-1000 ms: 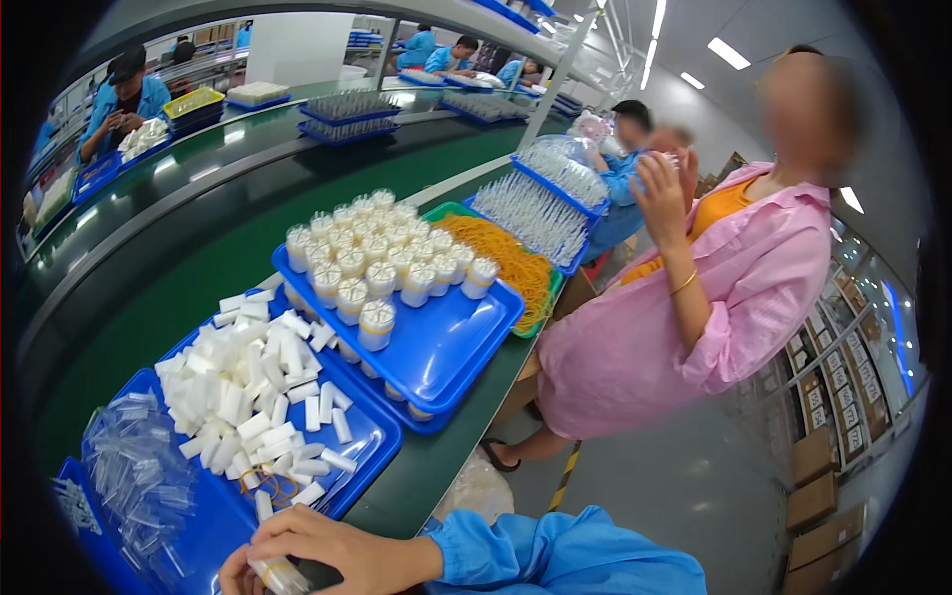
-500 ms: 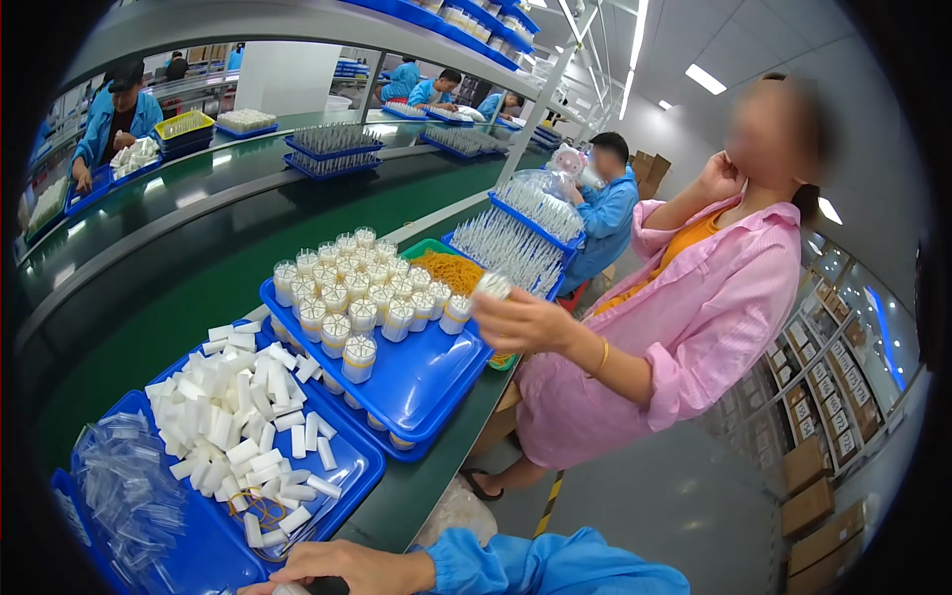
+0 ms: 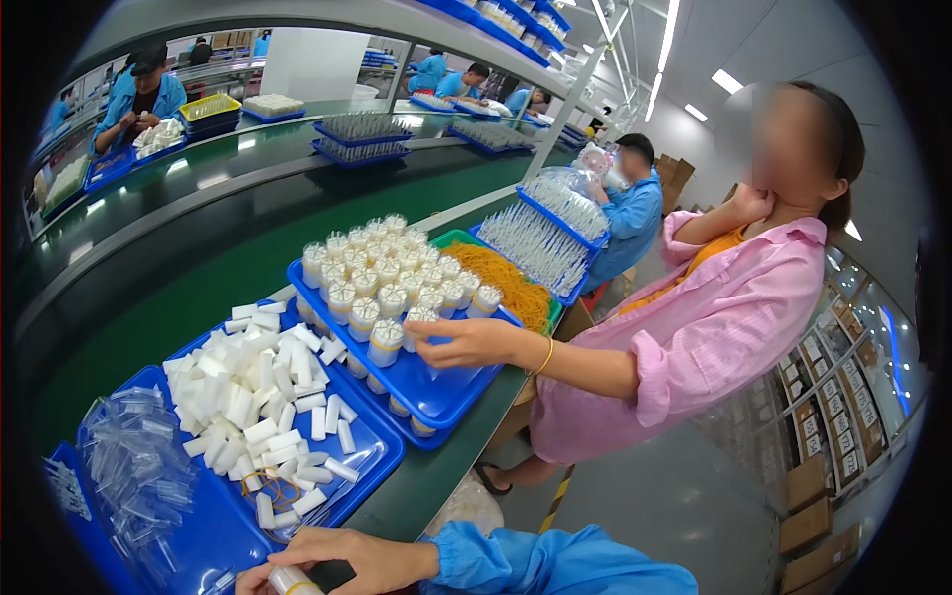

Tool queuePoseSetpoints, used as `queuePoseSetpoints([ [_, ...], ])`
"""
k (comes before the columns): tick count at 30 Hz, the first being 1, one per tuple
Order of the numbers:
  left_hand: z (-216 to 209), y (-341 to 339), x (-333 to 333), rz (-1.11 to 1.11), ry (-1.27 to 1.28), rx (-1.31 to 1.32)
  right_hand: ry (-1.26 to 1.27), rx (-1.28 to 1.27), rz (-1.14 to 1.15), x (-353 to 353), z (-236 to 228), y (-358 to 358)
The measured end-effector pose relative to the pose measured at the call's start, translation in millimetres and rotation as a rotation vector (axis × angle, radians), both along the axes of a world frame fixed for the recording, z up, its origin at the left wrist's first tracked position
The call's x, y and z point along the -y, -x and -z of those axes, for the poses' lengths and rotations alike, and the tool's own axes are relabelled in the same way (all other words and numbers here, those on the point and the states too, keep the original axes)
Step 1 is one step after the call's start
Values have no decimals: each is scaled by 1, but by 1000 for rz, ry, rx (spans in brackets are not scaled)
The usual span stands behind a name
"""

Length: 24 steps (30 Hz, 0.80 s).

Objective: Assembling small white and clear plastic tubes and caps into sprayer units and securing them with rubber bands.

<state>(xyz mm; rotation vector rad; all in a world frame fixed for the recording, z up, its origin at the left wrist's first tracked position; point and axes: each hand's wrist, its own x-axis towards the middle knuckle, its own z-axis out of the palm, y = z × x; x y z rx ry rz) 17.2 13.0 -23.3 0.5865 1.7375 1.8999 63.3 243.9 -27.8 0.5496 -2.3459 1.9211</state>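
Note:
At the lower edge my right hand (image 3: 362, 557), in a blue sleeve, curls its fingers around a small bundle of white tubes (image 3: 296, 583) with a yellowish band. The frame edge cuts off part of the bundle. My left hand cannot be made out. Just beyond my right hand lies a blue tray (image 3: 369, 474) heaped with short white tubes (image 3: 248, 392) and a few loose rubber bands (image 3: 270, 486). Clear plastic pieces (image 3: 139, 466) fill the tray area to the left.
A co-worker in pink stands at right, one hand (image 3: 466, 342) at a banded bundle (image 3: 420, 317) over stacked blue trays (image 3: 451, 389). Orange rubber bands (image 3: 501, 278) lie in a green tray behind. A green conveyor (image 3: 198, 288) runs along the left; cartons (image 3: 818, 526) stand at right.
The co-worker's hand has lowered a bundle toward the front of the banded bundles on the tray. My view has shifted slightly, and more of the bundle in my right hand shows.

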Motion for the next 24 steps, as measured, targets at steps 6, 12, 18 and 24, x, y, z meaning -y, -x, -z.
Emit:
queuePoseSetpoints([
  [6, -15, -3, -11, -158, -42, 149, 254, 148, -10, 7, -11, 7],
  [12, -19, 17, -7, -113, -21, 319, 263, 303, 111, -5, -12, 15],
  [18, -48, 23, -3, 34, 337, -854, 553, 679, -66, -2, -27, 13],
  [24, -30, 14, -3, -70, 244, -502, 212, 312, 25, -4, -27, 11],
])
